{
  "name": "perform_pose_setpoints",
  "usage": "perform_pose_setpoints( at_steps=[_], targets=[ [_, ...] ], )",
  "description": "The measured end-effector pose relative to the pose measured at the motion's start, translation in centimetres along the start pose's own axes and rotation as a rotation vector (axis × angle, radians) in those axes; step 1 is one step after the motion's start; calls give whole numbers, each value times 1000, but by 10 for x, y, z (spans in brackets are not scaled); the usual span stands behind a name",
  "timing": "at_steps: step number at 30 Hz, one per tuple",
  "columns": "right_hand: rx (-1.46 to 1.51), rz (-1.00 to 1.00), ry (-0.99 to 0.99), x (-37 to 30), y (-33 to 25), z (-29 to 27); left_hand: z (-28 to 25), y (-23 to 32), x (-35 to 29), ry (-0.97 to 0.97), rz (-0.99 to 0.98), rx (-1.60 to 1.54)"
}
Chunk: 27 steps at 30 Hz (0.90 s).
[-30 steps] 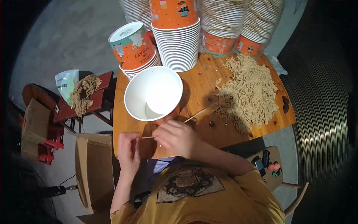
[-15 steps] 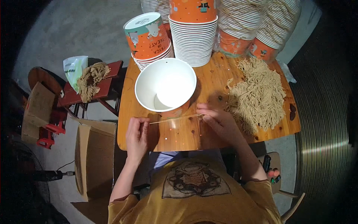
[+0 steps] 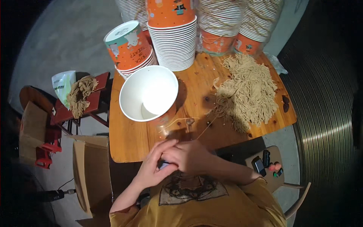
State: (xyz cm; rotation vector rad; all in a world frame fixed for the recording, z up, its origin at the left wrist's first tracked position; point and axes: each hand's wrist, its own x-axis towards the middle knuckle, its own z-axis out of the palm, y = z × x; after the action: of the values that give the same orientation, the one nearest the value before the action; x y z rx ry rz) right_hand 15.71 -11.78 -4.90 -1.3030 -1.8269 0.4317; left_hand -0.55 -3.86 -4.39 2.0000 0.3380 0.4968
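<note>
My left hand (image 3: 151,168) and my right hand (image 3: 185,156) are together in front of my shirt, just off the table's near edge. The left fingers lie over the right hand, and both sets of fingers curl inward. Anything between them is hidden. A thin tan cord (image 3: 177,120) lies loosely curved on the wood beyond my hands. Another strand (image 3: 206,129) runs from the heap of tan cords (image 3: 251,90) toward my right hand; its near end is lost behind that hand. Left of the cord stands a large white-lined paper bucket (image 3: 160,83), its mouth tilted toward me.
Stacked orange paper buckets (image 3: 176,45) and bagged, cord-handled stacks (image 3: 221,22) line the back of the wooden table (image 3: 204,83). To the left are a red bench (image 3: 96,83) with more cord and a cardboard box (image 3: 92,174). A chair (image 3: 251,164) at right holds small items.
My hands, apart with a cord stretched between them, have come together and nearer my body. A cord now lies on the table. The whole view has shifted, moving the table leftward in the picture.
</note>
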Motion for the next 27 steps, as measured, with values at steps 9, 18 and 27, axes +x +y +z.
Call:
perform_pose_setpoints(
  at_steps=[9,18,27],
  targets=[
    [774,304,-413,29,-9,11,-35,12,-38,138,-44,231],
    [678,334,-491,31,-5,-5,-38,9,-31,216,-34,491],
    [657,505,-151,30,-2,-8,-51,14,6,50,193,557]
  ],
)
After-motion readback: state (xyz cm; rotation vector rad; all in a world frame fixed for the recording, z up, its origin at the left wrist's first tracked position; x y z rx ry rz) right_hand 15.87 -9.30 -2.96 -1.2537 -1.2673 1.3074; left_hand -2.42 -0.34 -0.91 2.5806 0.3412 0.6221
